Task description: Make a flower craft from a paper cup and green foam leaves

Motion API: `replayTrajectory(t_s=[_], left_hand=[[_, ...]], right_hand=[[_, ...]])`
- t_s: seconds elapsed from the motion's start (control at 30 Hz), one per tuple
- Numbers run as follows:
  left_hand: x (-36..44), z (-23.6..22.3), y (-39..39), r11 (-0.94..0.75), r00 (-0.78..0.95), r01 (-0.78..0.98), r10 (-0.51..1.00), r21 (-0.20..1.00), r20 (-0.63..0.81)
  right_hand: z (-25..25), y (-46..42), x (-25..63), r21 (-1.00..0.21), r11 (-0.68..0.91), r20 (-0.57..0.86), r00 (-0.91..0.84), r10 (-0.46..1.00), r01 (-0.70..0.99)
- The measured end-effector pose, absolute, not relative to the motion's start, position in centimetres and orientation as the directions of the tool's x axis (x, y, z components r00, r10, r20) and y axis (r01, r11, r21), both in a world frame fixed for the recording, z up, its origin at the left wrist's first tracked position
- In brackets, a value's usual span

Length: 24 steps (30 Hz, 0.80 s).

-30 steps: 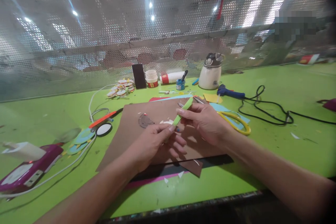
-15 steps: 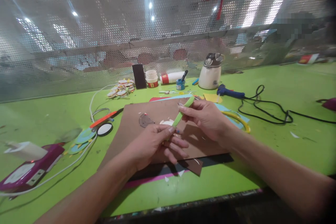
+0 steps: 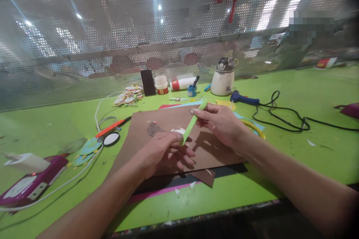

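My right hand pinches the upper part of a light green paper strip between thumb and fingers. The strip slants down to the left. At its lower end is my left hand, its thumb tip against or just beside the strip's edge and its other fingers spread below. Beneath both hands lies a brown board. A white paper piece on it shows partly behind the left thumb. A grey translucent piece, perhaps a protractor, lies left of that.
An orange cutter and white round disc lie left of the board. A purple power strip stands at front left. Behind are a phone and a bottle. A blue glue gun with black cord lies right.
My left thumb has shifted slightly left, off the strip's face, so more of the lower end shows. My right hand keeps its pinch. The view has moved slightly.
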<state>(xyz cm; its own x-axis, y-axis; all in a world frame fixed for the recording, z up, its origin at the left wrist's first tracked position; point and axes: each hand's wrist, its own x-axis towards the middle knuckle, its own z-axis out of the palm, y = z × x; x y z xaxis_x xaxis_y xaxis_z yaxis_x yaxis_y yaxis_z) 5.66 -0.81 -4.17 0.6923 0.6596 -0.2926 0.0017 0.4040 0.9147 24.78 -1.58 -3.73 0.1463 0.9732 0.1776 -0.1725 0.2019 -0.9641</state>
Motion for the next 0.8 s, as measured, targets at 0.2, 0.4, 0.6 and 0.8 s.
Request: replayTrajectory(t_s=[0.2,0.4,0.6,0.8], left_hand=[[5.9,-3.6,-1.0,0.072,0.522,0.106,0.845,0.992,-0.117],[5.9,-3.9,-0.9,0.158,0.434,0.162,0.875,0.974,-0.214],[5.8,-4.3,-0.8,0.23,0.474,0.126,0.841,0.965,-0.262],[5.5,-4.2,-0.4,0.21,0.523,0.099,0.821,0.973,-0.231]], right_hand=[[-4.2,-2.0,24.0,-0.974,0.202,0.189,0.119,0.975,-0.106],[-4.3,-2.3,23.7,-0.976,0.198,0.191,0.084,0.978,-0.091],[-4.2,-2.5,23.8,-0.976,0.19,0.185,0.057,0.981,-0.104],[-3.5,-2.1,24.4,-0.969,0.211,0.195,0.125,0.973,-0.13]])
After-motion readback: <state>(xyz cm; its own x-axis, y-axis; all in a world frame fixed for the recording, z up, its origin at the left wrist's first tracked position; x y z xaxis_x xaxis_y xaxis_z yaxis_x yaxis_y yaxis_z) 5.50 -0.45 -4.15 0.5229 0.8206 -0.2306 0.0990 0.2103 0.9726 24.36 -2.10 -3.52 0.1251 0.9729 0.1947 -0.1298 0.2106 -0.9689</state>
